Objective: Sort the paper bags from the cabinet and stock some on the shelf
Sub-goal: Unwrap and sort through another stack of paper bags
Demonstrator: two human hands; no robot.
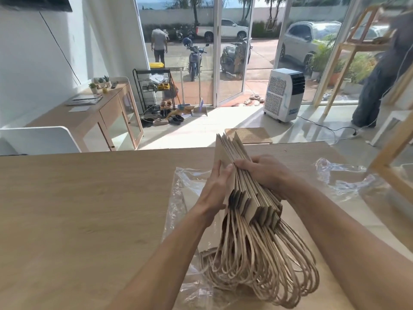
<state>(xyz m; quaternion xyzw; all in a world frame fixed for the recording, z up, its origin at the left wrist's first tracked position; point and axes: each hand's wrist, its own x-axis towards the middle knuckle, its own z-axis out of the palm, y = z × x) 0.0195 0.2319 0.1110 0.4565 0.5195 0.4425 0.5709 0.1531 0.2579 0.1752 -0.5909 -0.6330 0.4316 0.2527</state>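
A thick stack of flat brown paper bags (250, 193) with twisted paper handles (263, 271) stands on edge over the wooden counter (78, 209), fanned out, handles hanging toward me. My left hand (216, 184) presses against the stack's left face with straight fingers, thumb on the top edge. My right hand (261, 171) curls over the top of the fanned bags from the right and grips them. More bags lie flat beneath, partly hidden.
Crumpled clear plastic wrapping (348, 180) spreads under and right of the bags. A light wooden shelf frame (393, 153) stands at the right edge. Beyond the counter are a sideboard (93, 113), a shoe rack (156, 90), an air cooler (283, 95) and a standing person (380, 81).
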